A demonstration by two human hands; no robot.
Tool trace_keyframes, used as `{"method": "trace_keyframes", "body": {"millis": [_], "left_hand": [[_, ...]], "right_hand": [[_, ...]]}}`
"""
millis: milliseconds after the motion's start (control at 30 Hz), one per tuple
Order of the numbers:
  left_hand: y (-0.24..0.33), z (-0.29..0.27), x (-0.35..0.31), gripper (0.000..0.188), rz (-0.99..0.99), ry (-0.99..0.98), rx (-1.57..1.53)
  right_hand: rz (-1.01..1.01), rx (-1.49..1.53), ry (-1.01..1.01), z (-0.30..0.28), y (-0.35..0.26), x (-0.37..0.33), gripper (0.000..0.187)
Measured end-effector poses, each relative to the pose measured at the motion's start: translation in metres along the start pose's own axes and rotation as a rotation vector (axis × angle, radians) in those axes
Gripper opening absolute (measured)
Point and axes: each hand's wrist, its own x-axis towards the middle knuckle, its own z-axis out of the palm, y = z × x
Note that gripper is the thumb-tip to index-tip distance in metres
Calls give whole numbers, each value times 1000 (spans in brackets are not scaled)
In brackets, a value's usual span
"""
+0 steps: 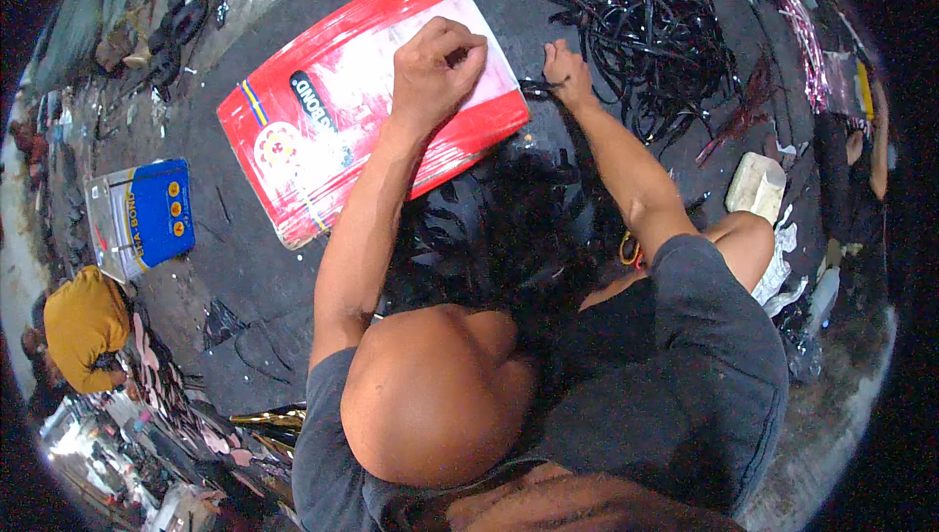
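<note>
My left hand [435,74] rests over the upper right part of a large red and white rectangular tin [377,28], its fingers curled into a pinch. What it holds, if anything, is too small to make out. Just right of the tin's edge, my right hand [569,74] is closed on a thin black strip [535,88] that reaches toward the tin. A heaped tangle of shiny black strips [655,38] lies close beyond my right hand. Below the tin, in front of my body, several loose black pieces [489,219] are scattered.
To the left stands a blue and grey tin [156,214]. Another person in a mustard top [86,329] sits at the far left, beside a pile of scraps [186,415]. A whitish block [756,187] lies on the right, with pink shiny strips [797,33] farther off.
</note>
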Motion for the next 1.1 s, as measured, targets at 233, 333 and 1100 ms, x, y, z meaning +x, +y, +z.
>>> {"method": "trace_keyframes", "body": {"millis": [233, 333, 1100], "left_hand": [[30, -5, 13, 29, -59, 160, -147], [74, 10, 27, 32, -173, -42, -504], [220, -135, 85, 24, -109, -655, 125]], "right_hand": [[-249, 182, -19, -125, -73, -41, 38], [-319, 527, -4, -200, -131, -75, 38], [-553, 793, -51, -268, -86, -169, 28]]}}
